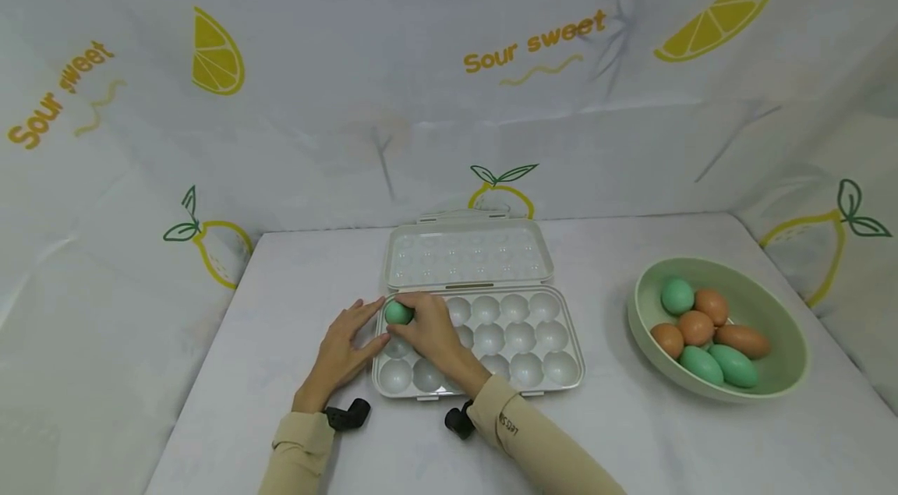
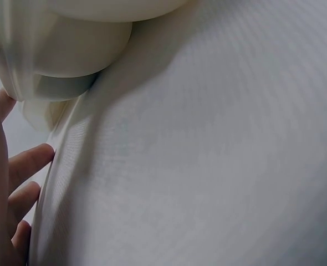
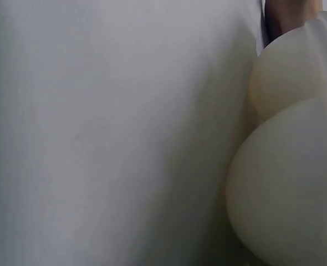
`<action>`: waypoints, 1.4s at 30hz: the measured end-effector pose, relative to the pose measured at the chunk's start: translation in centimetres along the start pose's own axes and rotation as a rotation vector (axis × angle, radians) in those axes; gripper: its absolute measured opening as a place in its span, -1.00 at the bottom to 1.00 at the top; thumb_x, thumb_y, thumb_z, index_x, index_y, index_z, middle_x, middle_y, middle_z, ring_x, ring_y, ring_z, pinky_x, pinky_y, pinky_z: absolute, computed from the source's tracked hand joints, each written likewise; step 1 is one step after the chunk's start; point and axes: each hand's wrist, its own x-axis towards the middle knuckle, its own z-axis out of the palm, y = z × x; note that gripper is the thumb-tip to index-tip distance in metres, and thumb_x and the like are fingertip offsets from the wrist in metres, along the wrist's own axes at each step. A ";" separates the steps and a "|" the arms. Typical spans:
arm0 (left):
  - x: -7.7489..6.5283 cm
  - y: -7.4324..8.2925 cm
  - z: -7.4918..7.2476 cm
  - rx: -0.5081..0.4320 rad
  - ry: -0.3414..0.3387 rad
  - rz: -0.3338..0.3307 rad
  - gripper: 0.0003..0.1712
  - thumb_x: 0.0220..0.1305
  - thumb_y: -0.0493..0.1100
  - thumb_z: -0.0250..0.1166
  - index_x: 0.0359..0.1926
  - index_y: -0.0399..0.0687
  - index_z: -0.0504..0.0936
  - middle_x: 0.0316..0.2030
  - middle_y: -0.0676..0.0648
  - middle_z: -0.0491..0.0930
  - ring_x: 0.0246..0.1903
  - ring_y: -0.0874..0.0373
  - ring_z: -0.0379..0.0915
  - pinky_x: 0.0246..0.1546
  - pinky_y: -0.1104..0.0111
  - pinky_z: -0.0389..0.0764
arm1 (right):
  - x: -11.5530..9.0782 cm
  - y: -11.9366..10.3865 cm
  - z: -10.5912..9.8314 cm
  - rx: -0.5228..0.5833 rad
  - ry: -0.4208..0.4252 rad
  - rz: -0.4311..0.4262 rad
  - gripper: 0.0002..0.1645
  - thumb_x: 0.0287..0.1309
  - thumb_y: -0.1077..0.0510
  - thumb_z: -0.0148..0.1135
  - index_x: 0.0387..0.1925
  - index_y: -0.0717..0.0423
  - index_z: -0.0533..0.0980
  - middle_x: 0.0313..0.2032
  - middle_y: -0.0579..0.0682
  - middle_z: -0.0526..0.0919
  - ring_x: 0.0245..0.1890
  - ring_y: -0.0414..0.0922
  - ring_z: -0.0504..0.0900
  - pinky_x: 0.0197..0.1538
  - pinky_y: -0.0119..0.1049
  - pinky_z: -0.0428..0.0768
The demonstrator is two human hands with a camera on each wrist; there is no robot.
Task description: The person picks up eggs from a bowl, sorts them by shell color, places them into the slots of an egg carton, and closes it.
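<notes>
A green egg (image 1: pixel 398 313) is at the back left cup of a white plastic egg tray (image 1: pixel 577 370) in the head view. My right hand (image 1: pixel 431 327) pinches it between thumb and fingers, reaching across the tray from the right. At the tray's left edge is my left hand (image 1: pixel 341 349), its thumb and forefinger spread around that corner. The left wrist view shows some of its fingers (image 2: pixel 30 163) beside the tray's underside (image 2: pixel 80 47). In the right wrist view, rounded cup bottoms (image 3: pixel 285 177) fill the right side.
The tray's hinged lid (image 1: pixel 470 253) lies folded back behind it. To the right, a pale green bowl (image 1: pixel 786 316) holds several green and brown eggs. Black wrist devices (image 1: pixel 348 415) sit at both wrists. A lemon-printed cloth (image 1: pixel 421 121) hangs behind the table.
</notes>
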 end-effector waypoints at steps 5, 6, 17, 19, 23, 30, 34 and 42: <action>0.0 0.0 -0.1 0.000 -0.005 -0.005 -0.30 0.26 -0.01 0.40 0.41 0.02 0.50 0.33 -0.17 0.56 0.44 -0.38 0.28 0.47 -0.33 0.21 | 0.0 0.1 -0.1 -0.030 -0.005 0.000 -0.57 -0.09 0.23 0.62 -0.09 0.15 0.74 -0.19 0.03 0.84 -0.17 -0.09 0.80 -0.08 -0.22 0.77; 0.0 0.0 0.0 -0.002 -0.007 -0.005 -0.30 0.26 -0.01 0.40 0.41 0.03 0.50 0.34 -0.16 0.56 0.44 -0.39 0.28 0.47 -0.33 0.21 | -0.1 0.1 -0.2 -0.030 -0.005 -0.003 -0.56 -0.10 0.24 0.62 -0.08 0.16 0.74 -0.17 0.04 0.84 -0.15 -0.08 0.81 -0.05 -0.21 0.77; -0.1 0.0 0.2 0.001 0.000 -0.008 -0.31 0.26 0.01 0.40 0.41 0.06 0.51 0.33 -0.14 0.57 0.43 -0.37 0.30 0.46 -0.33 0.23 | -0.7 0.7 -0.8 -0.048 0.030 -0.024 -0.41 -0.07 0.19 0.62 0.04 0.33 0.67 -0.02 0.18 0.79 0.04 0.05 0.78 0.15 -0.15 0.74; -0.1 0.1 0.2 0.002 -0.003 -0.015 -0.31 0.26 0.01 0.40 0.41 0.06 0.51 0.34 -0.14 0.56 0.44 -0.37 0.30 0.46 -0.33 0.23 | -0.8 0.7 -1.3 -0.001 0.023 0.003 -0.39 -0.03 0.16 0.61 0.07 0.34 0.66 0.01 0.20 0.78 0.07 0.07 0.77 0.18 -0.12 0.73; -0.1 0.3 0.1 -0.001 -0.030 -0.043 -0.30 0.27 0.02 0.39 0.42 0.08 0.49 0.36 -0.14 0.54 0.46 -0.35 0.27 0.49 -0.32 0.19 | -0.8 1.0 -2.7 0.290 -0.032 0.100 -0.37 0.04 0.22 0.56 0.14 0.41 0.60 0.12 0.29 0.71 0.19 0.14 0.69 0.29 -0.11 0.67; 0.0 0.3 -0.1 0.011 -0.061 -0.054 -0.29 0.29 0.03 0.38 0.44 0.08 0.46 0.38 -0.16 0.52 0.48 -0.36 0.22 0.51 -0.31 0.15 | -1.1 2.5 -6.6 0.665 -0.073 0.192 -0.41 0.06 0.40 0.48 0.16 0.49 0.55 0.20 0.47 0.58 0.29 0.22 0.59 0.37 -0.03 0.55; 0.0 0.1 -0.2 0.023 -0.053 -0.043 -0.29 0.29 0.02 0.38 0.44 0.07 0.46 0.37 -0.15 0.52 0.48 -0.36 0.23 0.51 -0.30 0.16 | -1.5 3.5 -9.5 0.675 -0.017 0.179 -0.45 0.06 0.44 0.46 0.13 0.47 0.58 0.18 0.50 0.58 0.24 0.01 0.67 0.36 -0.04 0.55; 0.0 0.1 -0.2 0.028 -0.030 -0.020 -0.29 0.28 0.00 0.40 0.43 0.05 0.48 0.35 -0.16 0.55 0.45 -0.37 0.26 0.49 -0.31 0.19 | -3.0 5.2 -15.5 0.626 0.080 0.142 -0.43 0.05 0.47 0.45 0.13 0.57 0.53 -0.03 -0.33 0.76 0.12 -0.36 0.70 0.25 -0.38 0.64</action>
